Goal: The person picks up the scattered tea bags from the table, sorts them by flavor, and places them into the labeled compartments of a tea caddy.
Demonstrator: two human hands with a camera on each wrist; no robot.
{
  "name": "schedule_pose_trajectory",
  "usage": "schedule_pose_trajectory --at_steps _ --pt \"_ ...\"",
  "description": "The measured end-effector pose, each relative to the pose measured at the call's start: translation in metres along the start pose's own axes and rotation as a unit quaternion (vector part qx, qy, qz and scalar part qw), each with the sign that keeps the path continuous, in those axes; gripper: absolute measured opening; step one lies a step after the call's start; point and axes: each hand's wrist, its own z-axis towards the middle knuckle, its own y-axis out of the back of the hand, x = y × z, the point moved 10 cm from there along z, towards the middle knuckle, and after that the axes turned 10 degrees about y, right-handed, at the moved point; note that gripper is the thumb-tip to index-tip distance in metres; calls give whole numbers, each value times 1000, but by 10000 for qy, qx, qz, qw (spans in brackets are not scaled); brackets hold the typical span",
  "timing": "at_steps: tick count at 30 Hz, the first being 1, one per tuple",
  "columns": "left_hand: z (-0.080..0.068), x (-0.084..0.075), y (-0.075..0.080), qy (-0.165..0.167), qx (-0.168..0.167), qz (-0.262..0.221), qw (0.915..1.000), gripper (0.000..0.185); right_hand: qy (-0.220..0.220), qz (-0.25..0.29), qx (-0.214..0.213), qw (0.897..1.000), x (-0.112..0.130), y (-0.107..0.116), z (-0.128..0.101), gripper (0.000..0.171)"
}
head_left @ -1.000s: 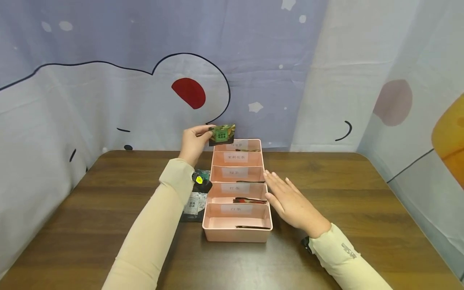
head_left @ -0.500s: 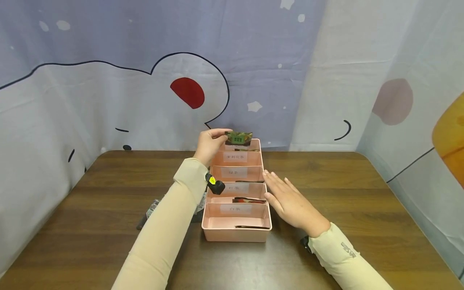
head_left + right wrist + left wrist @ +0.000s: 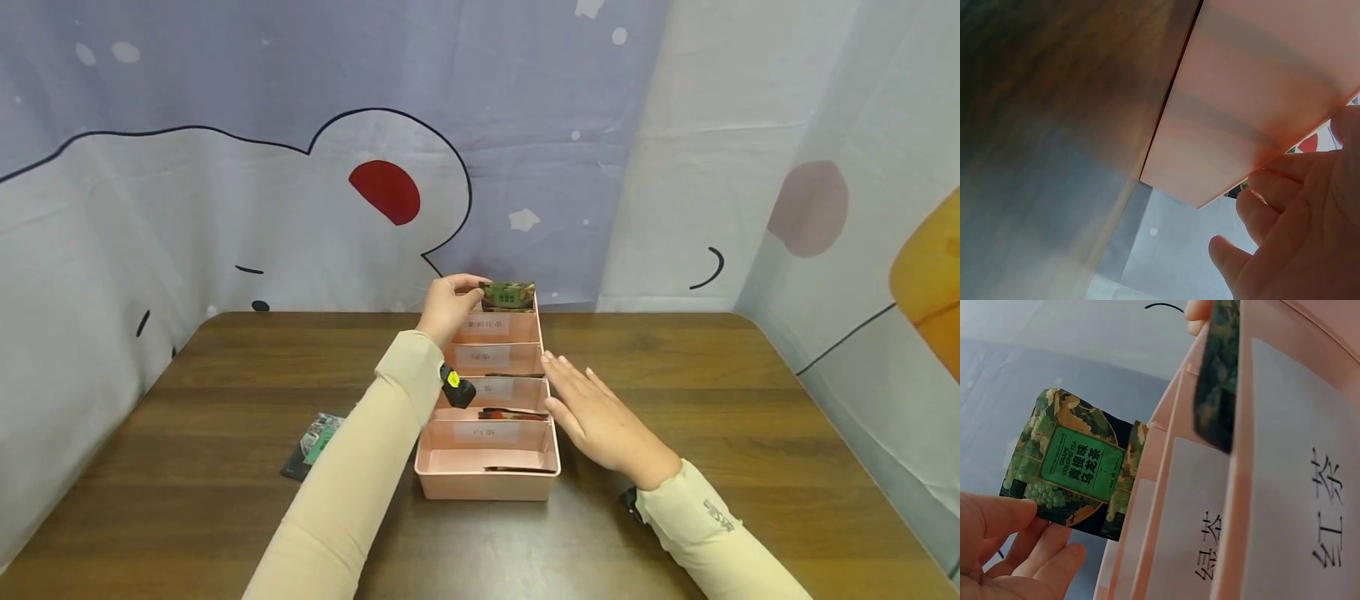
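Wooden table (image 3: 712,400), dark brown; a pink divided organiser box (image 3: 487,483) stands on it, long axis running away from the person, five labelled compartments. Right hand (image 3: 600,421), fingers straight and spread, rests flat against the box's right wall. Left hand (image 3: 448,304) pinches a green oolong tea packet (image 3: 508,294) over the farthest compartment; this hand is the nearer. Left wrist view alone shows the packet's label (image 3: 1079,464) and, probably, another packet (image 3: 1216,381) upright in a compartment. A loose packet (image 3: 313,444) lies left of the box.
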Motion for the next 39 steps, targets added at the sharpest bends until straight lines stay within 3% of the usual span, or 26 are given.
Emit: schedule_pose_trajectory --at_steps 12,22,34,39 --pt "-3 5 -9 -93 336 229 9991 26 -21 6 28 10000 -1 -3 2 62" --pt "-17 -10 -4 -234 655 618 9957 25 -49 61 -5 10000 0 -1 1 61" --pt "-49 -24 34 -405 826 7 9958 28 -37 68 17 10000 0 -1 1 61" --pt "-52 -16 54 -213 720 -151 9971 29 -23 102 0 9999 1 0 1 61"
